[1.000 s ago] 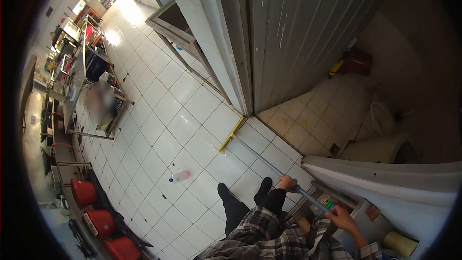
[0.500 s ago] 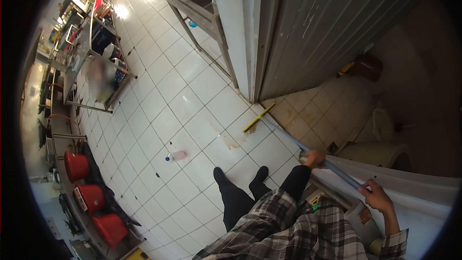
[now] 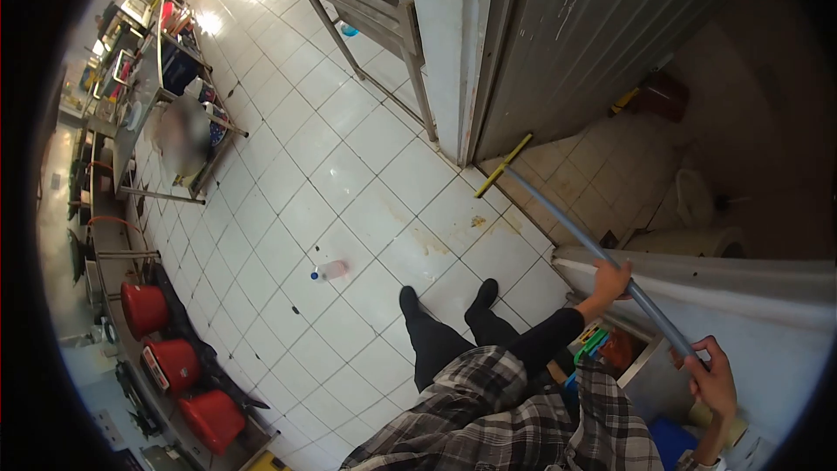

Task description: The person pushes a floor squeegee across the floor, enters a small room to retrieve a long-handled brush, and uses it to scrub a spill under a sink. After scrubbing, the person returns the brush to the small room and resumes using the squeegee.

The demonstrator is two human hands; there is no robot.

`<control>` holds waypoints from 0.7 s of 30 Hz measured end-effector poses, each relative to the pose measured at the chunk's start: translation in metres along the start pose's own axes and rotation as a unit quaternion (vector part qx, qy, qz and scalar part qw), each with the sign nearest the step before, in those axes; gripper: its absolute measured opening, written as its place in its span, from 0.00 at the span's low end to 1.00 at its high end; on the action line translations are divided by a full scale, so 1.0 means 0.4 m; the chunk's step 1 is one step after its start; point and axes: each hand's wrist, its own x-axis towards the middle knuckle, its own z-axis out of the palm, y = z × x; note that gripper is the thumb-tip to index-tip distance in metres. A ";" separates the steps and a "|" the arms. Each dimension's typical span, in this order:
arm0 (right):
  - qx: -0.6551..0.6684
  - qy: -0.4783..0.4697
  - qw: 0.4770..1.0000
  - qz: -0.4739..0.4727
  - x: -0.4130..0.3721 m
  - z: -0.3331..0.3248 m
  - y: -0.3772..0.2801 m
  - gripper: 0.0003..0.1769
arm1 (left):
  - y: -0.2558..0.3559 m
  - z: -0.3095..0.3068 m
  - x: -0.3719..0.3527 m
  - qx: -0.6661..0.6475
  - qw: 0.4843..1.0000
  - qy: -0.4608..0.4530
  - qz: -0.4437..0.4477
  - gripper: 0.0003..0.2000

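A floor squeegee with a yellow blade and a long blue-grey handle reaches across to the doorway threshold. My left hand is closed around the middle of the handle. Nearer its upper end, my right hand grips the handle, with some fingers loosely lifted. The blade rests at the line between the white tiles and the darker doorway floor. Yellowish-brown stains and a small clump lie on the tiles close to the blade.
A bottle with a blue cap lies on the tiles left of my feet. Red bins line the left side. A metal-framed stand is beside the doorway post. Boxes of colourful items sit by my right side. A metal table stands far left.
The squeegee blade has moved up and right, onto the doorway threshold. A clump now shows on the tiles where the blade was. Both hands have shifted right and down with the handle.
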 end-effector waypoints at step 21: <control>0.562 0.097 0.726 -0.385 0.289 1.002 -0.128 0.09 | 0.012 -1.091 0.001 0.541 0.783 0.265 0.155 0.22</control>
